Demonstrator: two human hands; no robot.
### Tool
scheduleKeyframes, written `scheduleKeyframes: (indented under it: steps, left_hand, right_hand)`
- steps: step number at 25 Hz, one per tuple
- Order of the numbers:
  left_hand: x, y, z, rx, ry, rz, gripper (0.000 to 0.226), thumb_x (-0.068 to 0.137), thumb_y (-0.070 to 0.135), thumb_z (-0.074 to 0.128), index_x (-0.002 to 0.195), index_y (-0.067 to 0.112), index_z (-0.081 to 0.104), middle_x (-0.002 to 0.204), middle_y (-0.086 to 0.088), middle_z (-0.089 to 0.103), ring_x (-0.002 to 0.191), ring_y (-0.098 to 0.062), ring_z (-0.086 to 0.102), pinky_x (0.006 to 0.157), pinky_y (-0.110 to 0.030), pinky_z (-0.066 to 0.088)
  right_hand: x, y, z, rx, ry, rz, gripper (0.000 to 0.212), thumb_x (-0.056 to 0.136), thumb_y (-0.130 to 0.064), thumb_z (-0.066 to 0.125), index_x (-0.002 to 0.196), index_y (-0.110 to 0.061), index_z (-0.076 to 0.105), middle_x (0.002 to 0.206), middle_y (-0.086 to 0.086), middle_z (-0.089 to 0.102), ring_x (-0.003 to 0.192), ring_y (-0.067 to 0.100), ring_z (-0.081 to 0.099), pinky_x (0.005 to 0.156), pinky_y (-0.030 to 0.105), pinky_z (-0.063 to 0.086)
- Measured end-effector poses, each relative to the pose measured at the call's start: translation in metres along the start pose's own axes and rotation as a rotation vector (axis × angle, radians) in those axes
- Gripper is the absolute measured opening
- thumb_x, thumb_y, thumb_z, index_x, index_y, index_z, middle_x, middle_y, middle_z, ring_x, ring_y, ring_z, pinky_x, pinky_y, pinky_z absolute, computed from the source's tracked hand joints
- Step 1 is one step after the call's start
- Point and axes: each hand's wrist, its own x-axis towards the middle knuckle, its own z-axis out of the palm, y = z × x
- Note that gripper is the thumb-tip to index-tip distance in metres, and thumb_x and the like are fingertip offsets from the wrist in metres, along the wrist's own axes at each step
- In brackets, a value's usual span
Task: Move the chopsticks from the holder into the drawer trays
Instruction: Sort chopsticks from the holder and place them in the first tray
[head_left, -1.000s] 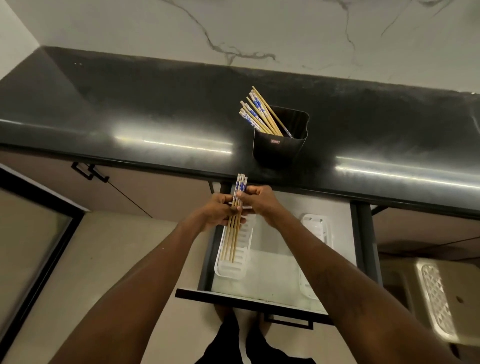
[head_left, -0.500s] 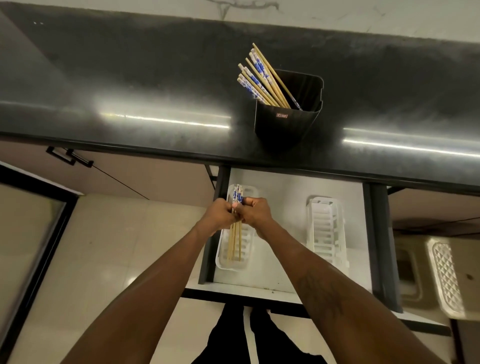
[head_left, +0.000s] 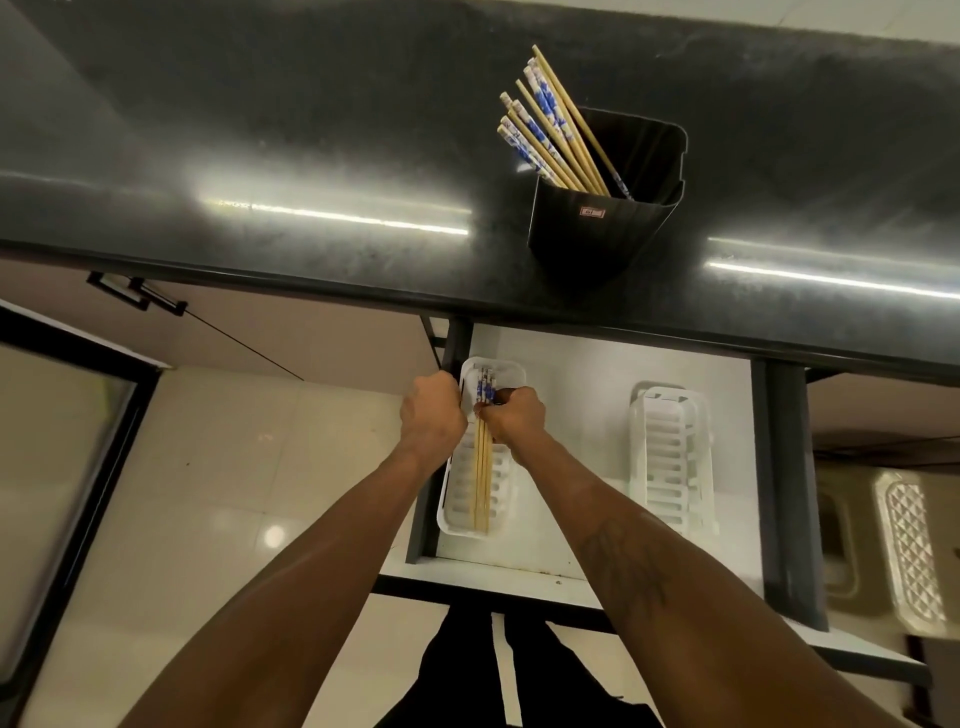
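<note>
A bundle of wooden chopsticks (head_left: 482, 483) with blue-and-white tops lies lengthwise in the left white slotted tray (head_left: 453, 512) of the open drawer (head_left: 582, 364). My right hand (head_left: 514, 418) pinches the bundle near its patterned end. My left hand (head_left: 432, 413) is closed against the bundle's left side at the tray's edge. A second white tray (head_left: 670, 457) lies to the right in the drawer with nothing in it. On the dark counter above stands a black holder (head_left: 602, 228) with several more chopsticks (head_left: 550, 130) leaning out to the left.
The black countertop (head_left: 311, 156) overhangs the drawer's back. A cabinet door with a black handle (head_left: 135, 296) is to the left. A pale patterned container (head_left: 909, 551) sits low at the right. My legs stand on the tiled floor (head_left: 208, 493) below the drawer front.
Both hands have lowered the chopstick bundle from above the drawer down into the left tray. The view has tilted downward, so the drawer shows more fully.
</note>
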Motion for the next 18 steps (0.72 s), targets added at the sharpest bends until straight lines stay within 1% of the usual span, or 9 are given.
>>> scheduleKeyframes:
  steps: [2, 3, 6, 8, 10, 13, 14, 16, 18]
  left_hand:
    - [-0.001, 0.002, -0.001, -0.018, 0.013, 0.009, 0.003, 0.092, 0.014, 0.073, 0.09, 0.012, 0.072, 0.082, -0.004, 0.069, 0.067, -0.016, 0.062, 0.063, -0.032, 0.059]
    - [0.0, 0.003, -0.001, -0.027, 0.015, 0.01, 0.007, 0.092, 0.013, 0.073, 0.086, 0.013, 0.068, 0.079, -0.004, 0.066, 0.063, -0.014, 0.06, 0.059, -0.03, 0.056]
    - [0.003, 0.002, 0.002, -0.045, -0.006, -0.002, 0.022, 0.089, 0.008, 0.072, 0.073, 0.016, 0.059, 0.067, 0.0, 0.056, 0.055, -0.01, 0.052, 0.047, -0.021, 0.04]
    - [0.006, 0.0, 0.003, -0.03, -0.019, -0.002, 0.032, 0.086, 0.003, 0.071, 0.063, 0.019, 0.054, 0.063, 0.002, 0.054, 0.053, -0.009, 0.05, 0.045, -0.02, 0.036]
    - [0.009, -0.003, 0.006, -0.02, -0.027, -0.007, 0.032, 0.083, 0.0, 0.07, 0.061, 0.018, 0.055, 0.064, 0.001, 0.057, 0.053, -0.009, 0.051, 0.048, -0.02, 0.04]
    - [0.011, -0.003, 0.006, -0.007, -0.038, -0.023, 0.014, 0.082, 0.002, 0.073, 0.075, 0.013, 0.071, 0.075, -0.002, 0.068, 0.061, -0.013, 0.06, 0.057, -0.027, 0.055]
    - [0.012, -0.004, 0.006, -0.009, -0.038, -0.024, 0.011, 0.082, 0.002, 0.074, 0.08, 0.013, 0.074, 0.077, -0.003, 0.069, 0.064, -0.014, 0.062, 0.06, -0.027, 0.057]
    - [0.011, -0.004, 0.006, -0.009, -0.039, -0.018, 0.011, 0.081, 0.002, 0.075, 0.084, 0.013, 0.076, 0.08, -0.002, 0.07, 0.066, -0.015, 0.063, 0.062, -0.027, 0.057]
    - [0.011, -0.004, 0.005, -0.015, -0.043, -0.016, 0.013, 0.081, 0.001, 0.075, 0.085, 0.012, 0.076, 0.082, -0.003, 0.07, 0.07, -0.017, 0.065, 0.063, -0.027, 0.056]
  right_hand:
    - [0.0, -0.004, 0.008, -0.033, 0.009, -0.015, 0.031, 0.082, -0.024, 0.082, 0.108, -0.012, 0.071, 0.101, 0.009, 0.072, 0.092, 0.027, 0.07, 0.083, 0.041, 0.062]
    - [0.0, -0.004, 0.011, -0.045, 0.002, -0.022, 0.03, 0.082, -0.022, 0.081, 0.109, -0.011, 0.072, 0.101, 0.009, 0.072, 0.093, 0.027, 0.07, 0.084, 0.042, 0.062]
    - [0.001, -0.003, 0.018, -0.051, -0.027, -0.004, 0.03, 0.084, -0.015, 0.077, 0.112, -0.009, 0.071, 0.105, 0.012, 0.07, 0.097, 0.03, 0.068, 0.088, 0.043, 0.06]
    - [0.004, -0.001, 0.021, -0.062, -0.019, -0.011, 0.029, 0.084, -0.014, 0.076, 0.112, -0.008, 0.071, 0.103, 0.011, 0.068, 0.098, 0.029, 0.067, 0.088, 0.039, 0.059]
    - [0.004, 0.0, 0.024, -0.07, -0.001, -0.027, 0.024, 0.085, -0.012, 0.075, 0.108, -0.006, 0.072, 0.1, 0.01, 0.068, 0.097, 0.028, 0.066, 0.081, 0.032, 0.054]
    - [0.003, 0.003, 0.026, -0.132, 0.001, -0.092, 0.019, 0.087, -0.014, 0.074, 0.104, -0.005, 0.074, 0.103, 0.013, 0.072, 0.099, 0.029, 0.067, 0.073, 0.025, 0.045]
    - [0.002, 0.004, 0.026, -0.15, 0.0, -0.114, 0.018, 0.088, -0.013, 0.073, 0.103, -0.004, 0.074, 0.103, 0.013, 0.073, 0.098, 0.029, 0.067, 0.072, 0.025, 0.044]
    - [0.001, 0.005, 0.026, -0.157, 0.008, -0.138, 0.018, 0.087, -0.013, 0.074, 0.103, -0.003, 0.073, 0.101, 0.013, 0.072, 0.096, 0.028, 0.067, 0.072, 0.025, 0.044]
    - [0.0, 0.005, 0.025, -0.134, 0.038, -0.152, 0.019, 0.086, -0.011, 0.076, 0.102, -0.003, 0.072, 0.095, 0.01, 0.069, 0.088, 0.024, 0.063, 0.071, 0.022, 0.043]
